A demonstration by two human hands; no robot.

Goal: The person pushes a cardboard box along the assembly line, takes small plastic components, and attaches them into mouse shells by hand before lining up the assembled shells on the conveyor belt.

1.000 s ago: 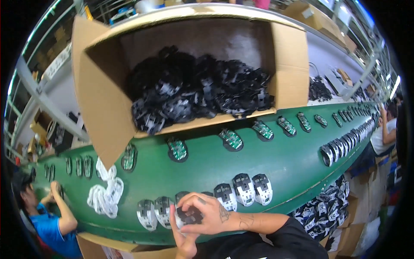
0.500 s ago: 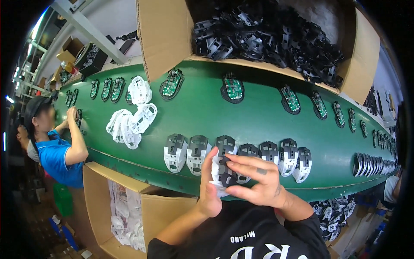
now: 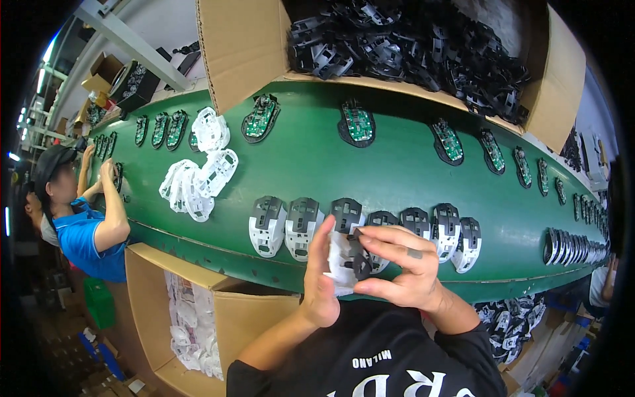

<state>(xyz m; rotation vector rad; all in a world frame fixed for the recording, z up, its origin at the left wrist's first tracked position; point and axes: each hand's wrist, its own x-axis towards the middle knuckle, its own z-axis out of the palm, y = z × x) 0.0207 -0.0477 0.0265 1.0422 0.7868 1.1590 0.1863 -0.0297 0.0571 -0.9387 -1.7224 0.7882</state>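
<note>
"Checking the head view, where's the white shell [image 3: 340, 259]?"

"Five o'clock from centre, cradled in the left hand [image 3: 321, 288]; the right hand [image 3: 410, 272] pinches a black part [image 3: 361, 259] at its three-o'clock side."

"What might go wrong?"

"Pushing askew could slip or crack it, I'd judge."

"Any writing?"

"White lettering [image 3: 372, 359] on the black shirt [image 3: 317, 357], six o'clock; nothing legible on the shell."

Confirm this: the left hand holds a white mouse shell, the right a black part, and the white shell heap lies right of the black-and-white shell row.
Wrong side: the head view shows the white shell heap left of the black-and-white shell row. The left hand holds a white mouse shell, the right hand a black part.
</note>
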